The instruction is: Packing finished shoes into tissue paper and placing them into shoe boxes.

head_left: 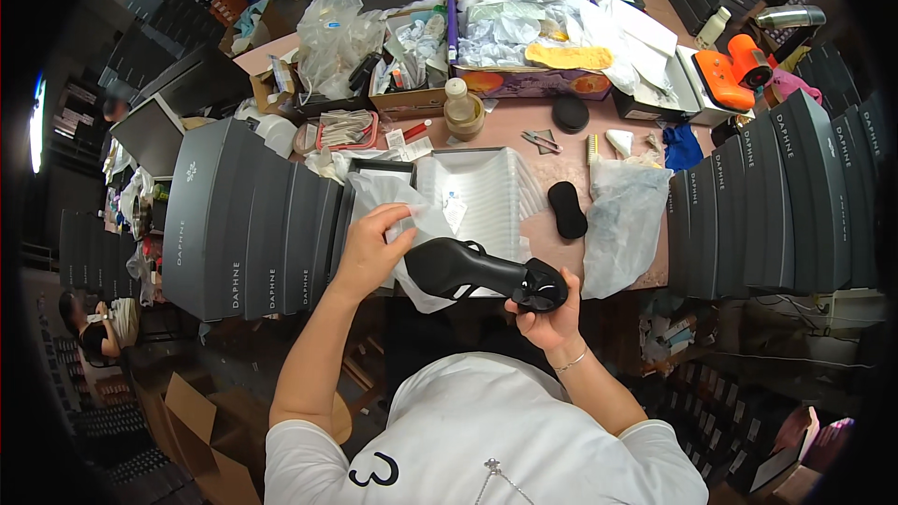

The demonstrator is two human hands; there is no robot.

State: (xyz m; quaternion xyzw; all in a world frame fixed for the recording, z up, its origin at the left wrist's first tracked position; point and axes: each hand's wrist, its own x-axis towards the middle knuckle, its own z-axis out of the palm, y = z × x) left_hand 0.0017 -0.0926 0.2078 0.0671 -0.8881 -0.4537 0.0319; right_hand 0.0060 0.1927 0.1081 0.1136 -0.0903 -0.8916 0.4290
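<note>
A black strappy shoe (468, 271) is held out in front of me, one end in the fingers of my right hand (547, 310). Its broad end points left and lies over a thin whitish wrapping sheet (398, 194). My left hand (372, 248) pinches that sheet between thumb and fingers, just left of the shoe. Beyond both hands lies an open shoe box lined with ribbed translucent white wrapping (491, 182), a small white tag (455, 210) on it. To its right are a black oblong pad (567, 210) and a crumpled translucent plastic bag (625, 224).
Dark grey shoe boxes (210, 224) stand in a row at left, and more boxes (776, 196) at right. Behind are a bottle (461, 110), a round black tin (570, 113), snips (543, 140), a brush (592, 149), and a carton of crumpled paper (524, 84). A person (94, 332) sits far left.
</note>
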